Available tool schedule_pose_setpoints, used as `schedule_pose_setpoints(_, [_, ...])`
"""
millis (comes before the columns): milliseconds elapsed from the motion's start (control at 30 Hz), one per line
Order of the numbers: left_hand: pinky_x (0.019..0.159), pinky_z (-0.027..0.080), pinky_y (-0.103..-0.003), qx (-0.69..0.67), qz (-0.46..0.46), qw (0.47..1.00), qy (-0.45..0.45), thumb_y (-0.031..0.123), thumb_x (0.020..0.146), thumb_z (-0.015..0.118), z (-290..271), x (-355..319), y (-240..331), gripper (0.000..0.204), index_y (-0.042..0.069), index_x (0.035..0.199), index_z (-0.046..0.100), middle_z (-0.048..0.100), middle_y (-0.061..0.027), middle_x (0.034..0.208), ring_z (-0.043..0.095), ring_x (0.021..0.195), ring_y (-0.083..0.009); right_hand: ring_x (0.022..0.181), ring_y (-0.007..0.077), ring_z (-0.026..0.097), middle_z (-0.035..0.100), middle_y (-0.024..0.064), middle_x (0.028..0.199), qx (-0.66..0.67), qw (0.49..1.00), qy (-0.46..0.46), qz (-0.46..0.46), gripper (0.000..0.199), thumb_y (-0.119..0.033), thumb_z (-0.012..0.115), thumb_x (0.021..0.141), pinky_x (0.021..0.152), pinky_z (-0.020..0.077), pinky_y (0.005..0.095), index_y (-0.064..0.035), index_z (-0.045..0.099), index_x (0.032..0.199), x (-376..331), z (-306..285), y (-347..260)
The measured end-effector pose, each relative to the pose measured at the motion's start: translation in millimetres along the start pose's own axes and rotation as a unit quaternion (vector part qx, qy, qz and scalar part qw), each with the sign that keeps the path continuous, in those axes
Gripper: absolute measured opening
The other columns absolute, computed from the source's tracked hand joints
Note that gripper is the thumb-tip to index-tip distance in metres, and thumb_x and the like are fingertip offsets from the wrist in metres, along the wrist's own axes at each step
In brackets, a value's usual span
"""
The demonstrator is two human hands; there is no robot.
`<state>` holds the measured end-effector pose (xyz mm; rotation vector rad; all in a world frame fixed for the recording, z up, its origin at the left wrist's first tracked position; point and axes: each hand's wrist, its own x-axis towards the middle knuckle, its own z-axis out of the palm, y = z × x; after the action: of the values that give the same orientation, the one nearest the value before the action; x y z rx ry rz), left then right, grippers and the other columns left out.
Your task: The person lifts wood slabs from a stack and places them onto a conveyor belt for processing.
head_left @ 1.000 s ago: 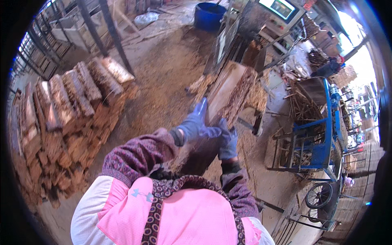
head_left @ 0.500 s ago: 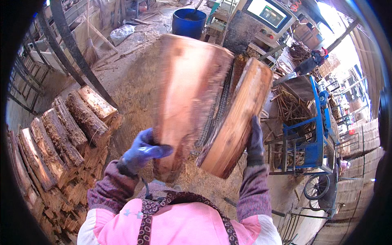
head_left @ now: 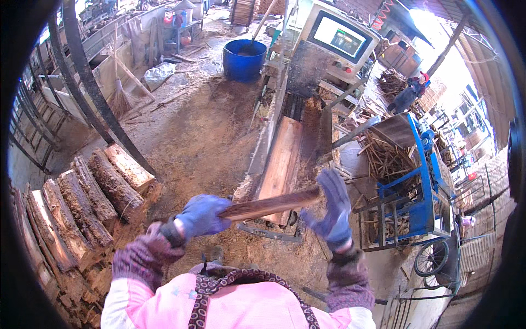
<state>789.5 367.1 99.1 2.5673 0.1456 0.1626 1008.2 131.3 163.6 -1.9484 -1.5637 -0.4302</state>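
My left hand [head_left: 204, 215], in a blue-purple work glove, is closed around the left end of a bark-edged wood slab [head_left: 274, 204]. The slab lies crosswise and edge-on in front of me. At its other end my right hand [head_left: 332, 208], gloved alike, is spread with the fingers pointing up. That end meets or overlaps the palm; I cannot tell if it bears on it. Behind and below, a second sawn plank [head_left: 282, 159] rests lengthwise on the machine's narrow feed bed [head_left: 295, 107], bare wood up.
Bark-covered split logs [head_left: 82, 197] are stacked at my left beside dark metal posts [head_left: 90, 71]. A blue tub [head_left: 245, 60] stands ahead. The machine carries a control panel [head_left: 338, 37]. To the right are a blue metal frame [head_left: 424, 186], a wheel [head_left: 428, 259] and a distant person [head_left: 408, 93].
One wood piece has left my right hand and a plank now lies on the feed bed. The slab in my left hand has turned crosswise and edge-on. My right hand has opened.
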Motion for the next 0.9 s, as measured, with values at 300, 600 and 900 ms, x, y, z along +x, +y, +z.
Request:
schedule_pose_setpoints(300, [0.101, 0.043, -0.047, 0.113, 0.458, 0.826, 0.307, 0.027, 0.077, 0.062, -20.4, 135.5, 235.3, 0.051, 0.018, 0.127, 0.056, 0.05, -0.0132, 0.138, 0.055, 0.118, -0.0282, 0.106, 0.0215, 0.061, 0.064, 0.0108, 0.119, 0.317, 0.833, 0.29, 0.349, 0.053, -0.023, 0.078, 0.08, 0.094, 0.0472, 0.0329, 0.0001, 0.058, 0.123, -172.9, -89.1, 82.2])
schedule_pose_setpoints(600, [0.085, 0.052, -0.042, -0.021, 0.145, 0.989, 0.013, 0.033, 0.084, 0.067, 109.9, 78.9, 113.3, 0.052, 0.008, 0.128, 0.053, 0.057, -0.0186, 0.127, 0.062, 0.105, -0.0343, 0.103, 0.0141, 0.056, 0.062, 0.0072, 0.118, 0.392, 0.766, 0.296, 0.414, 0.036, -0.014, 0.061, 0.094, 0.092, 0.0432, 0.0273, 0.0024, 0.058, 0.125, -190.8, 16.8, 297.9])
schedule_pose_setpoints(900, [0.091, 0.049, -0.046, -0.013, -0.191, 0.972, 0.137, 0.038, 0.087, 0.063, 111.4, -70.2, 85.4, 0.05, 0.009, 0.127, 0.054, 0.057, -0.019, 0.125, 0.058, 0.109, -0.0387, 0.125, 0.0303, 0.04, 0.037, 0.0109, 0.14, -0.171, 0.913, -0.247, 0.275, 0.071, -0.045, 0.059, 0.087, 0.101, 0.0313, 0.0566, -0.0105, 0.03, 0.141, -202.2, 158.9, 472.5])
